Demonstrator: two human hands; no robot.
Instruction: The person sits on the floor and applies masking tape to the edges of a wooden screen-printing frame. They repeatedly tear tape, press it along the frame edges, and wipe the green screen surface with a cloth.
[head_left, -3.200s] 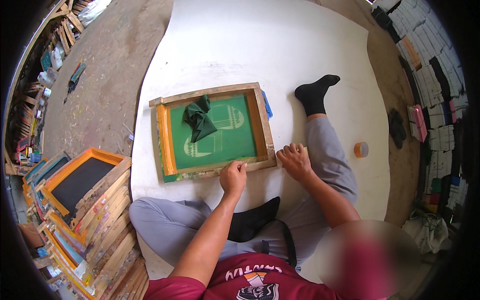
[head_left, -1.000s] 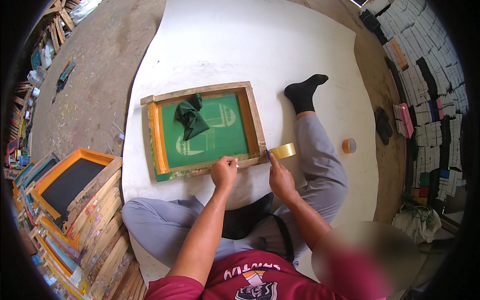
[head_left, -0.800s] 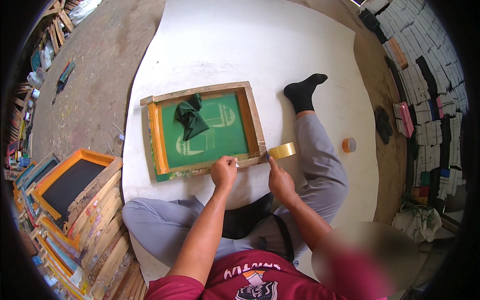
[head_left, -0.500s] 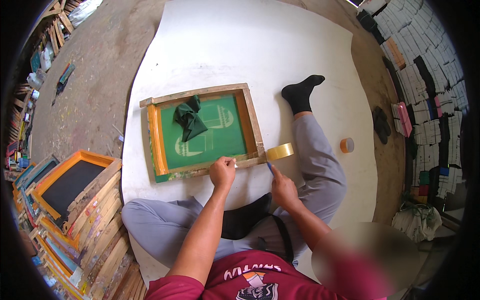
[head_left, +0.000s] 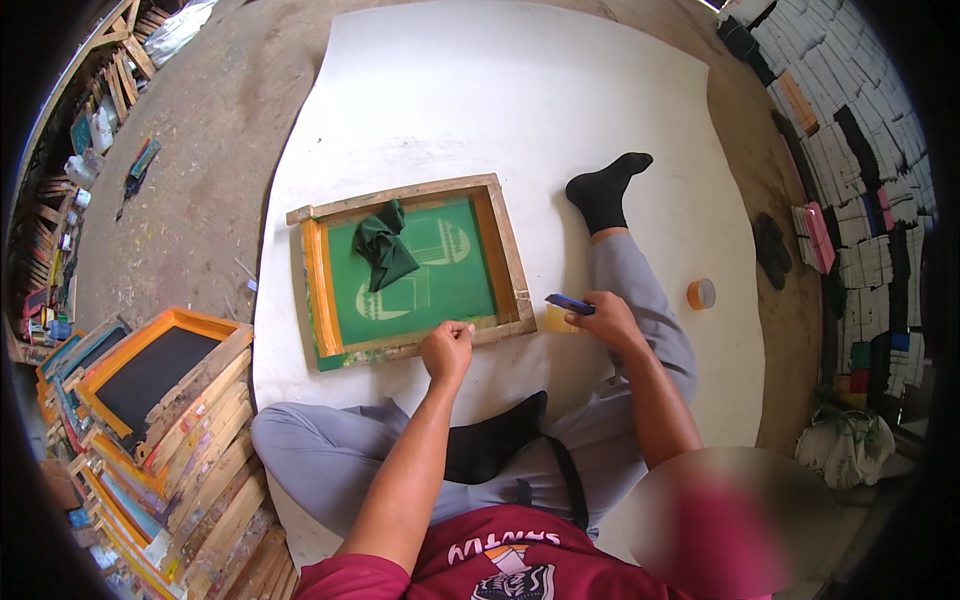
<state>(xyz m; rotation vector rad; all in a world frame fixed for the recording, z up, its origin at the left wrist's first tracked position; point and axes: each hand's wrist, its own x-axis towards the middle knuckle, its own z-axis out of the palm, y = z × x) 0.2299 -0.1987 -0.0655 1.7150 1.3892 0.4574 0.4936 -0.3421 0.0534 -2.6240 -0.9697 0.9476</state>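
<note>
My left hand [head_left: 447, 350] is closed in a pinch at the near rail of a wooden screen-printing frame [head_left: 412, 348]. Between its fingertips is what looks like the end of a clear tape strip, hard to see against the wood. My right hand [head_left: 606, 322] grips a blue utility knife [head_left: 570, 303], its tip toward the frame's near right corner. Beneath that hand a yellowish roll of clear tape [head_left: 560, 321] stands on the white sheet, partly hidden. Green mesh [head_left: 450, 285] with pale shapes fills the frame, and a crumpled dark green cloth [head_left: 384, 245] lies on it.
A white sheet [head_left: 520, 90] covers the floor under me. Another tape roll [head_left: 701, 294] stands right of my leg. Stacked printing frames [head_left: 160, 370] rise at the left. Dark sandals [head_left: 770, 250] lie near piled white bundles [head_left: 855, 190] at the right.
My right hand has moved right and up, taking the knife away from the frame's corner, and now partly covers the tape roll. My left hand stays pinched at the near rail.
</note>
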